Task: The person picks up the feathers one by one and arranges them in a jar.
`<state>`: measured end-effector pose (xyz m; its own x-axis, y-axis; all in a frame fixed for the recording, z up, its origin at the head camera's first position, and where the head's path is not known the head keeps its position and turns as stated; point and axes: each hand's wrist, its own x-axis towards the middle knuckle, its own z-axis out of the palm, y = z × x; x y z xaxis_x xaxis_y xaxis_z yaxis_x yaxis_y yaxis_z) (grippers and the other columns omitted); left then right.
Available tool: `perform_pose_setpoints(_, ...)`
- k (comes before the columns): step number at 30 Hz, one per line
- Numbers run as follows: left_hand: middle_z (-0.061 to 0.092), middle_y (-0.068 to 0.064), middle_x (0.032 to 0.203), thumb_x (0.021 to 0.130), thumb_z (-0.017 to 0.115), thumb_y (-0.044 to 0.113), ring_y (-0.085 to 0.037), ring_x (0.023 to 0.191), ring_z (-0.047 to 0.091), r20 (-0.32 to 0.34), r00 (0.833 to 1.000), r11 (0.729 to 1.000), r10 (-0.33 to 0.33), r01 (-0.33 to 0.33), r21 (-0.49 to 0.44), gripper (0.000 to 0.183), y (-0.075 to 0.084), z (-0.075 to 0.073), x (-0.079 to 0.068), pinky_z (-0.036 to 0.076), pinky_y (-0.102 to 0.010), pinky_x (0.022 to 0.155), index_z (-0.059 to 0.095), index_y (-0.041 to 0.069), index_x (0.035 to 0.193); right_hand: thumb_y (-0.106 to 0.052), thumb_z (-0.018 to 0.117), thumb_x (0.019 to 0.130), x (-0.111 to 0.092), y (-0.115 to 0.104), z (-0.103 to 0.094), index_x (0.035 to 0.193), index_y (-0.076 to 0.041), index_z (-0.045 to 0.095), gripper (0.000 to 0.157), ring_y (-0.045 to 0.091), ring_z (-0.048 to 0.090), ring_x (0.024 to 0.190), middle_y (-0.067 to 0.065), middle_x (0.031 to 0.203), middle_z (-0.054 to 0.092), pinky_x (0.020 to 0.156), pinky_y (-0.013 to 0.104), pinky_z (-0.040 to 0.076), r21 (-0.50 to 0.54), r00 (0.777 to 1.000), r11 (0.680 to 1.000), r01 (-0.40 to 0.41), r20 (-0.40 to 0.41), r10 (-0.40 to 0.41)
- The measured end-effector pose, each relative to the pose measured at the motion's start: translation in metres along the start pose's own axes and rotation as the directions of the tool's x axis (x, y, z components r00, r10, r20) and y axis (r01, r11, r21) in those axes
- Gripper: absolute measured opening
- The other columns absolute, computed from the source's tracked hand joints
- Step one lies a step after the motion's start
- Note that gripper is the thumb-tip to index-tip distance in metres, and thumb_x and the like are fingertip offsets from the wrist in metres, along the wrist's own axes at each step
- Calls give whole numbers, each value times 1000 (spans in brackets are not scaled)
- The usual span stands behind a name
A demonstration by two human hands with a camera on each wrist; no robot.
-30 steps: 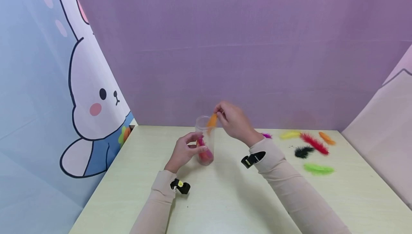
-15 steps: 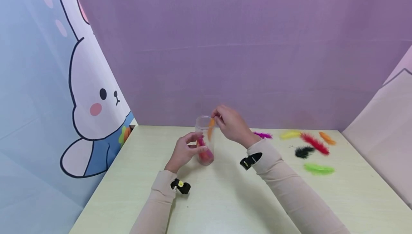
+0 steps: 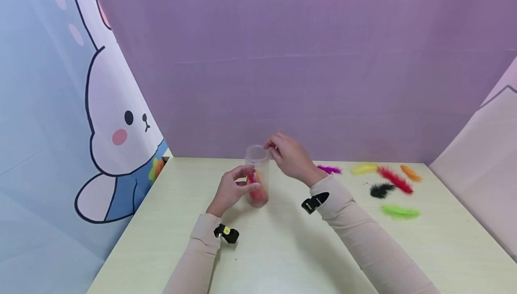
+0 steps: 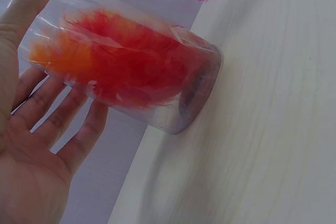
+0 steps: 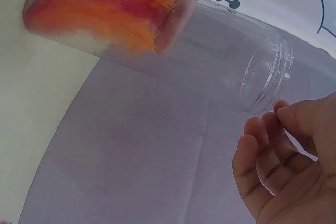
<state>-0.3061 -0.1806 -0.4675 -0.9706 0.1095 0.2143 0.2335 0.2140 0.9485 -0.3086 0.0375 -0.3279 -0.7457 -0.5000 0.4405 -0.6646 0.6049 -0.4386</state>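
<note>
Left hand (image 3: 230, 190) low, in a grip — right hand (image 3: 292, 157) higher, loosely curled

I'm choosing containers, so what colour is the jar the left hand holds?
The jar is clear and colourless; the right wrist view shows it best.

Purple backdrop (image 3: 291, 65) behind pale table (image 3: 266, 249), rabbit-printed blue curtain (image 3: 76, 132) at left.

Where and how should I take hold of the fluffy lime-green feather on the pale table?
I'd pinch the right end of the lime-green feather across its narrow width, coming down from the near side: it lies flat, slim, roughly left to right, with the fluffy black feather just beyond its left end.
</note>
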Motion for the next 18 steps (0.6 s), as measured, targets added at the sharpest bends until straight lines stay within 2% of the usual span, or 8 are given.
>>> perform_pose_setpoints(9,69,-10,132,78,91,25,-26,121,63,-5,1000,1000,15,-15,10,60,4,1,-2,59,-42,100,68,16,132,-12,57,104,-13,12,3,116,-7,64,14,22,63,91,7,107,68,80,38,58,85,998,995,-57,-35,60)
perform_pose_setpoints(18,69,-9,132,78,91,24,-26,121,63,-10,1000,1000,7,-7,24,60,7,3,-3,59,-41,100,68,16,132,-11,58,104,-48,46,13,114,-8,63,12,22,61,89,8,103,67,73,33,54,147,984,974,-170,-34,177)
